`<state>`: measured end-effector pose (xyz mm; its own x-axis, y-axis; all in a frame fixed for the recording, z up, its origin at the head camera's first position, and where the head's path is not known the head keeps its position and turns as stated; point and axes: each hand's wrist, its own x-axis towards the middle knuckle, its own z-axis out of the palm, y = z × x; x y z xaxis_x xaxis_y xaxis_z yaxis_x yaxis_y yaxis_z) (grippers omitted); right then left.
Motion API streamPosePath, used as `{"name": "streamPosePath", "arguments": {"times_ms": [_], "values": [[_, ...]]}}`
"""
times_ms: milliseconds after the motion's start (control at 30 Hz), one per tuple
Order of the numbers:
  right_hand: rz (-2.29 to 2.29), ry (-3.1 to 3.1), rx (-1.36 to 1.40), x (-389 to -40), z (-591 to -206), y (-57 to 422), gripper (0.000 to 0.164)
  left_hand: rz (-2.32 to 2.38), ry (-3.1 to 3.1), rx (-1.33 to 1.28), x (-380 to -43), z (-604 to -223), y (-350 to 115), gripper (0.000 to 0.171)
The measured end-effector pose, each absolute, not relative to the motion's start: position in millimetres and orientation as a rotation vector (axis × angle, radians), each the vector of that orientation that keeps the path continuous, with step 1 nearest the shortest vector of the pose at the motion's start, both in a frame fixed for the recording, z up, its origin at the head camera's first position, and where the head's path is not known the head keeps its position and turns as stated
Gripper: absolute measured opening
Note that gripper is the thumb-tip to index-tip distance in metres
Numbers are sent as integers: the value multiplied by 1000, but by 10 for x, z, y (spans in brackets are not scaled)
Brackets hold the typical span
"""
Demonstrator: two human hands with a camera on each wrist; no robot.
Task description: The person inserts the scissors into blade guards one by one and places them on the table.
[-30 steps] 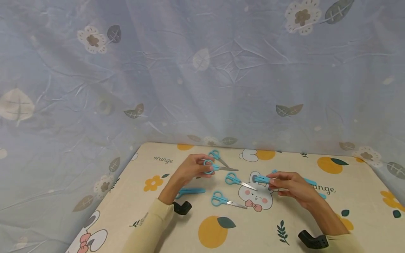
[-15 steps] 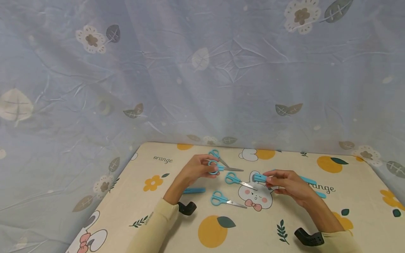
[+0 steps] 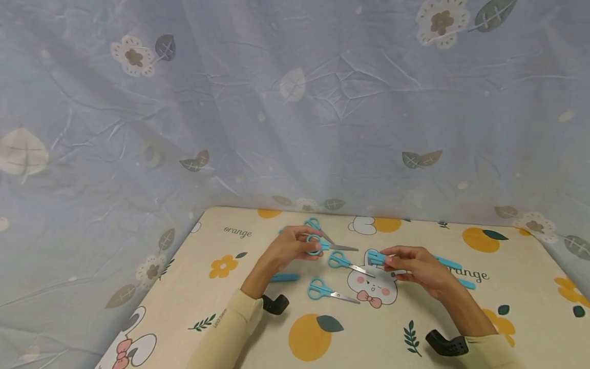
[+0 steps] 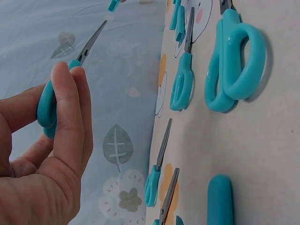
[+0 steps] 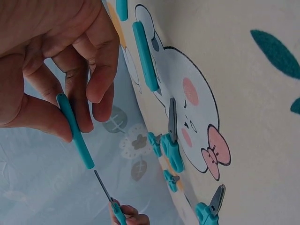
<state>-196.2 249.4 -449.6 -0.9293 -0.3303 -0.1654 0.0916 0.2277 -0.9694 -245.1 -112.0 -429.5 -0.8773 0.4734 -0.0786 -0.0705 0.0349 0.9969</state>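
My left hand [image 3: 295, 246] holds a pair of scissors [image 3: 318, 245] by their light-blue handle, above the table, blades pointing right. In the left wrist view the thumb and fingers curl around the handle [image 4: 47, 110]. My right hand [image 3: 417, 266] pinches a slim blue blade cover [image 3: 377, 258] between thumb and fingers. In the right wrist view the blade tip lies close to the near end of the cover [image 5: 77, 133], with a small gap visible. Other scissors [image 3: 340, 260] lie below and between the hands, and another pair [image 3: 319, 289] lies nearer the body.
More blue covers lie on the patterned cloth [image 3: 258, 328]: one [image 3: 285, 277] beneath the left forearm, others [image 3: 466, 283] behind the right wrist. Another pair of scissors [image 3: 313, 224] lies at the back. A pale-blue floral curtain [image 3: 295, 128] hangs behind the table.
My left hand has moved right with the scissors. My right hand has shifted slightly left with the cover, so blade tip and cover are closer together. The things on the table stay put.
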Motion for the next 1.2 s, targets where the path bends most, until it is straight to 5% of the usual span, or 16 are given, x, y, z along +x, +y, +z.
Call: {"name": "streamPosePath", "arguments": {"times_ms": [1200], "values": [[-1762,2172,-262,-1983,-4480,2437,41,1869,1877,438,-2411,-4265,-939,39]]}}
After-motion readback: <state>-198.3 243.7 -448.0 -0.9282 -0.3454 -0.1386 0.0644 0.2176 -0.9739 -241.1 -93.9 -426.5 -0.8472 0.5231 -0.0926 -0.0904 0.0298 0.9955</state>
